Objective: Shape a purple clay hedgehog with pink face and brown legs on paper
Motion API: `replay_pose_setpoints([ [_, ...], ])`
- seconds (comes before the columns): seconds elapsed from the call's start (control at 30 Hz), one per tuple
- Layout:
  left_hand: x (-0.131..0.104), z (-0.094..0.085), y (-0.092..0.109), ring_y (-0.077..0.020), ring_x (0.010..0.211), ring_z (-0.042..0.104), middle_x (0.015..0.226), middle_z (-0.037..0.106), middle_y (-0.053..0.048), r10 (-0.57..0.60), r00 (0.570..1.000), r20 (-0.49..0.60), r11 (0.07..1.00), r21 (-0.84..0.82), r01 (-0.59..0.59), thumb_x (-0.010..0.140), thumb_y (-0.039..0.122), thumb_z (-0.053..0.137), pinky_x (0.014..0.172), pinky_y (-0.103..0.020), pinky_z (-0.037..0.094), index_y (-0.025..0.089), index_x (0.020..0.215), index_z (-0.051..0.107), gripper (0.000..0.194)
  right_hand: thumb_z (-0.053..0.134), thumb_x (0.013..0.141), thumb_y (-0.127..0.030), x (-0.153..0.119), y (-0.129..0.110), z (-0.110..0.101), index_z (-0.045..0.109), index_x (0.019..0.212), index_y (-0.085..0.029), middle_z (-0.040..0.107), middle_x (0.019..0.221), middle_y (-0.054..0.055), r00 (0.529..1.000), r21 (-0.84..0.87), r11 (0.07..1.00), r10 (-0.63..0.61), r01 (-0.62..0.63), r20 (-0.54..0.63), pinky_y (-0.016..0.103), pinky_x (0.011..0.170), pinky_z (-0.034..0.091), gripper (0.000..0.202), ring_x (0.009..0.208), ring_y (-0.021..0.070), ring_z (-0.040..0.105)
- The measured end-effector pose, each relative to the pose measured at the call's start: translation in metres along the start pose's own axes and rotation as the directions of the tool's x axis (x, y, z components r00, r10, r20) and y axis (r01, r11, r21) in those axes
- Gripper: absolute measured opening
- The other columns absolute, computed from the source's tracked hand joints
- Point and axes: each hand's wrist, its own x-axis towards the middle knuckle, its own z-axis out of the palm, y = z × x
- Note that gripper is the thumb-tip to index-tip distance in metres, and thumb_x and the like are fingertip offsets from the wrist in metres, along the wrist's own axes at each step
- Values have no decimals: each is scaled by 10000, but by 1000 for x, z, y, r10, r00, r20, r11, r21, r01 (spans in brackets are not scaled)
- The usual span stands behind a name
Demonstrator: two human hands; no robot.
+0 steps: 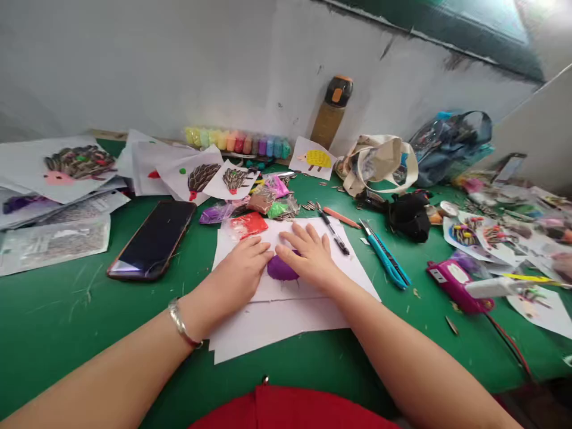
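Observation:
A flattened patch of purple clay [282, 269] lies on white paper [277, 322] in front of me. My right hand [308, 256] rests over its right side, fingers stretched out and slightly apart. From the left, my left hand [243, 265] lies flat on the paper, its fingertips at the clay's left edge. Neither hand grips anything. A red clay packet [249, 225] sits just beyond my left fingers. To the right of my right hand, a black pen [334, 232] lies partly on the paper.
Left stands a phone [154, 238]; behind are seed-covered hedgehog pictures [230, 180] and clay packets [272, 193]. Rightward lie a blue utility knife [385, 253], a black pouch [409, 215] and a magenta device [460, 286] with a red cord. A bottle [330, 113] leans near the wall.

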Motion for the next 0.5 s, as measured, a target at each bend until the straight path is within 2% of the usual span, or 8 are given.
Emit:
replay_pose_setpoints([
  [0.13, -2, 0, -1, -294, 1286, 452, 1287, 602, -131, -11, 999, -32, 1000, 5, 11, 930, 80, 407, 1111, -499, 410, 105, 1248, 604, 375, 436, 880, -656, -2, -3, 8, 418, 1454, -355, 196, 1629, 27, 998, -118, 992, -42, 36, -49, 661, 1143, 18, 648, 1493, 368, 59],
  [0.27, -2, -2, 1, -297, 1281, 457, 1272, 603, -141, -14, 1000, -21, 1000, 7, 14, 930, 81, 406, 1116, -503, 404, 91, 1244, 603, 371, 494, 846, -665, -2, -2, 9, 401, 1464, -351, 180, 1632, 36, 997, -146, 988, -56, 47, -58, 676, 1134, 28, 699, 1489, 382, 61],
  [0.4, 0, -4, 1, -290, 1274, 463, 1261, 605, -136, -14, 1000, -11, 1000, -4, 14, 929, 80, 416, 1125, -497, 396, 98, 1216, 616, 350, 425, 868, -695, 0, 0, 7, 420, 1452, -360, 197, 1628, 19, 997, -113, 993, -50, 44, -51, 662, 1143, 35, 673, 1492, 369, 67],
  [0.5, 0, -3, 1, -286, 1266, 474, 1263, 610, -129, -8, 1000, -27, 1000, -9, 8, 932, 84, 410, 1119, -499, 403, 106, 1203, 619, 343, 339, 919, -649, 1, -2, 8, 438, 1436, -366, 218, 1621, 4, 998, -107, 994, -31, 25, -59, 656, 1147, 44, 598, 1491, 359, 90],
])
